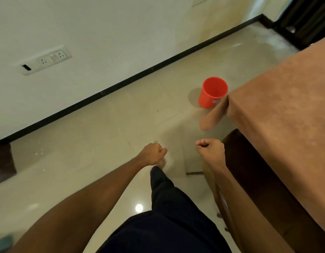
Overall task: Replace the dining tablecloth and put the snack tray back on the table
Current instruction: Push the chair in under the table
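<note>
Brown suede-like tablecloth (286, 110) lies spread over the table on the right side of the view, and its near corner hangs down in a loose fold. Under the cloth's near edge a dark wooden piece of furniture (253, 176) shows. A red plastic tumbler-shaped container (212, 93) stands upright on the glossy beige tiled floor (84, 152), just beside the hanging corner, which hides part of it. The left hand (154, 153) and right hand (210, 150) are held out low over the floor, apart from each other, each curled into a fist with nothing visible in it. Neither touches the cloth. A dark trouser leg (169, 198) shows below them. A white socket panel (45, 60) sits on the cream wall (121, 33).
</note>
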